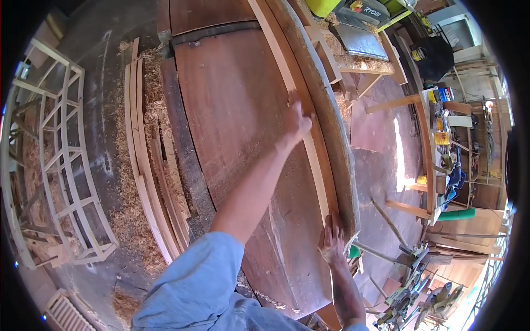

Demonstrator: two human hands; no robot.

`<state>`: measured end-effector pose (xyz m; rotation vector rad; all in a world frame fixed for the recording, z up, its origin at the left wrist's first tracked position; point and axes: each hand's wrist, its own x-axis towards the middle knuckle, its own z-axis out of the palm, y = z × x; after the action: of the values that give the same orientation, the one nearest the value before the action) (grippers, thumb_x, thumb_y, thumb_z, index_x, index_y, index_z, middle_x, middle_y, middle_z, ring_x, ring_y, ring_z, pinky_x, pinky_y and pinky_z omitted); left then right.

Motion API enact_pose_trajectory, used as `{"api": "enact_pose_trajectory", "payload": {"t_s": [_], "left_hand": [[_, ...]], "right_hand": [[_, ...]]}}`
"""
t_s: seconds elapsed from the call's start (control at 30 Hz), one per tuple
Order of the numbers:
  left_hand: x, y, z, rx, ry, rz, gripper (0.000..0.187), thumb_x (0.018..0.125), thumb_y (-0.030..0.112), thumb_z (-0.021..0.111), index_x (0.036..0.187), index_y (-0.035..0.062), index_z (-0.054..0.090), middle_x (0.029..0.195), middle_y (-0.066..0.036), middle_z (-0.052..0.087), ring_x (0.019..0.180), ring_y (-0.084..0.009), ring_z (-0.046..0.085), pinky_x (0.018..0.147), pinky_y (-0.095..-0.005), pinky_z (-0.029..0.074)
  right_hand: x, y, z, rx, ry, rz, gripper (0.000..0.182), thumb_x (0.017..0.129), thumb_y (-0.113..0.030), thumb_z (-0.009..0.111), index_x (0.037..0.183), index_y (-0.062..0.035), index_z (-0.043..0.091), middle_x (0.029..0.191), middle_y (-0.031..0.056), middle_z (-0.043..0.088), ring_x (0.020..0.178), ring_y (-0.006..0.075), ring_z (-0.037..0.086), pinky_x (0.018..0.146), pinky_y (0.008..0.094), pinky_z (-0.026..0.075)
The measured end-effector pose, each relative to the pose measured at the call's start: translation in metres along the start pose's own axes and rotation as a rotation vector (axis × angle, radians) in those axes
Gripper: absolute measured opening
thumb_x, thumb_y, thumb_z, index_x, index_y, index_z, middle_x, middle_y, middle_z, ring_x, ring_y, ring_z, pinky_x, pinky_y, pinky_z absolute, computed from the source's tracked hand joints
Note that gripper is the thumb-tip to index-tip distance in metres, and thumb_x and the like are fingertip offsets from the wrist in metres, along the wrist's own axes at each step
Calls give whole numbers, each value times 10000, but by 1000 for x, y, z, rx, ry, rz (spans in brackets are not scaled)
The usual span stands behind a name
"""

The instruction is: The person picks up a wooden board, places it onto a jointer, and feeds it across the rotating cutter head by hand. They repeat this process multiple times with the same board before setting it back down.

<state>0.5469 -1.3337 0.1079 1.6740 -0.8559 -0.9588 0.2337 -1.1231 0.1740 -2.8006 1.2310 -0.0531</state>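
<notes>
A long, thin, pale wooden strip [316,165] runs lengthwise over a reddish-brown wooden tabletop [232,105], close to its right side. My left hand [298,122] reaches across the boards, its fingers closed on the strip about midway along. Nearer my body, my right hand [332,241] holds the same strip, with the thumb on one side and the fingers over it. Just right of the strip lies a darker brown board [323,146], beside a thick rough-edged plank [331,105]. The undersides of both hands are hidden.
Long timber battens [138,154] lie left of the tabletop among wood shavings [130,220]. A slatted wooden frame [69,149] stands farther left. At the right are a cluttered workbench [428,149], a mitre saw [403,287] and a Ryobi machine [364,14] at the top.
</notes>
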Motion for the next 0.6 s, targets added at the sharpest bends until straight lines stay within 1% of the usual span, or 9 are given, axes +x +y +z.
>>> {"api": "enact_pose_trajectory", "payload": {"t_s": [0.07, 0.13, 0.23, 0.27, 0.33, 0.37, 0.5, 0.53, 0.6], "left_hand": [[45, -21, 5, 10, 42, 10, 595, 916, 55, 585, 1421, -113, 318, 1409, -330, 425, 1034, -332, 640, 821, -331, 564], [77, -35, 4, 42, 296, 304, 437, 958, 142, 560, 1323, -76, 461, 1214, -283, 607, 915, -304, 679, 775, -360, 551], [36, 50, -72, 383, 47, -44, 396, 994, 271, 525, 1265, -17, 525, 1048, -242, 669, 913, -296, 670, 750, -393, 526], [31, 38, -64, 370, 47, -49, 396, 994, 271, 525, 1265, -17, 525, 1048, -242, 669, 913, -296, 670, 750, -393, 526], [26, 11, -48, -226, 275, 66, 351, 958, 335, 563, 1158, 49, 599, 967, -235, 691, 960, -350, 681, 764, -438, 525], [3, 11, -45, -165, 244, -45, 314, 991, 294, 513, 1100, 18, 616, 1003, -248, 679, 968, -351, 676, 769, -419, 519], [-137, -20, 13, -287, 391, 121, 192, 978, 87, 488, 1089, -34, 586, 1008, -226, 670, 970, -364, 664, 802, -410, 518], [-176, -31, 31, -402, 226, -17, 188, 956, 17, 468, 1108, -27, 568, 1011, -198, 657, 974, -337, 656, 792, -382, 513], [-233, -27, 50, -611, 32, 6, 311, 921, -4, 483, 1231, -8, 513, 1114, -213, 605, 1041, -358, 604, 882, -387, 477]], "right_hand": [[3, 11, 12, -10, -22, -31, 483, 861, 59, 524, 1340, 75, 463, 1421, 273, 420, 1283, 436, 462, 1018, 493, 457], [28, 15, 23, 103, 55, -19, 549, 813, 111, 497, 1358, 75, 449, 1436, 272, 409, 1317, 433, 431, 1068, 478, 425], [69, 13, 24, 161, 68, -79, 642, 752, 154, 475, 1386, 71, 426, 1444, 271, 405, 1347, 428, 399, 1104, 458, 393], [82, 12, 23, 150, 60, -83, 642, 752, 154, 475, 1386, 71, 426, 1444, 271, 405, 1347, 428, 399, 1104, 458, 393], [114, 7, 26, 162, 112, -106, 701, 711, 167, 465, 1403, 59, 418, 1456, 261, 398, 1371, 409, 374, 1124, 444, 371], [132, 6, 28, 162, 112, -106, 701, 711, 167, 465, 1403, 59, 418, 1456, 261, 398, 1371, 409, 374, 1124, 444, 371], [209, -15, 27, 172, 212, -104, 699, 713, 171, 464, 1399, 39, 437, 1428, 244, 444, 1354, 384, 408, 1119, 440, 377], [229, -20, 26, 194, 235, -94, 699, 715, 174, 462, 1399, 31, 440, 1413, 238, 466, 1340, 382, 427, 1114, 436, 385], [270, -17, 35, 173, 257, -121, 700, 723, 176, 461, 1406, 26, 432, 1401, 239, 478, 1327, 384, 440, 1107, 429, 393]]}}
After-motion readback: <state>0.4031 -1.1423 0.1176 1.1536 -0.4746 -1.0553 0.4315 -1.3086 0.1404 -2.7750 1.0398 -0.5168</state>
